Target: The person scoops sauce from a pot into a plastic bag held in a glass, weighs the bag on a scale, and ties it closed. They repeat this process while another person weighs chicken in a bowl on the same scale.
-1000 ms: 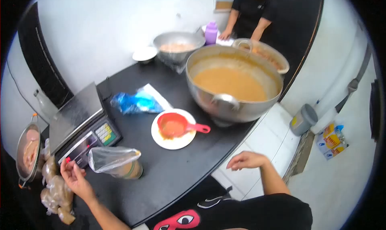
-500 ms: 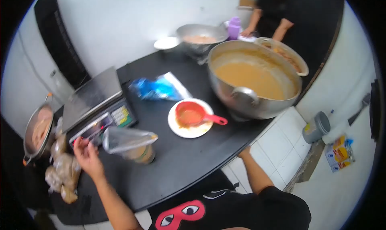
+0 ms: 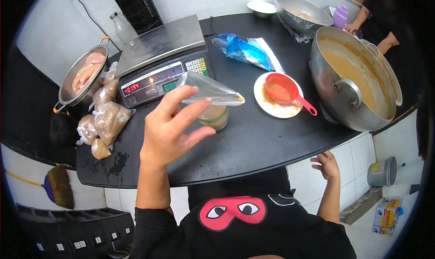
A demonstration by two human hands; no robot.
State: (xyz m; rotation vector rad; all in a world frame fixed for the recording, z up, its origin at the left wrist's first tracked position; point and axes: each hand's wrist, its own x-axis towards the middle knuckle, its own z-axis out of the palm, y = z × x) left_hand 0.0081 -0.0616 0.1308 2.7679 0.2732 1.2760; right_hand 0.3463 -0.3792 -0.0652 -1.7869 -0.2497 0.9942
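Note:
My left hand [image 3: 174,127] is raised over the table with its fingers apart, holding nothing, in front of a clear plastic bag [image 3: 210,90]. The bag lines a glass jar [image 3: 216,118] with brown contents, its mouth folded out over the rim. My right hand [image 3: 326,164] hangs by the table's front edge, fingers loosely curled apart and nothing in them. A red measuring cup [image 3: 283,89] rests on a white plate [image 3: 264,106] with orange sauce stains. Behind the jar, a digital scale [image 3: 149,84] shows red digits.
Filled bags [image 3: 111,121] lie left of the scale, near a pan of raw meat [image 3: 86,77]. A blue plastic bag [image 3: 242,50] lies behind the plate. A large pot [image 3: 333,77] of brown sauce stands right. Another person's hand [image 3: 351,28] is at the back right.
The view has swung left and down. My left hand has moved from beside the scale to in front of the jar's bag. My right hand is now by the table edge.

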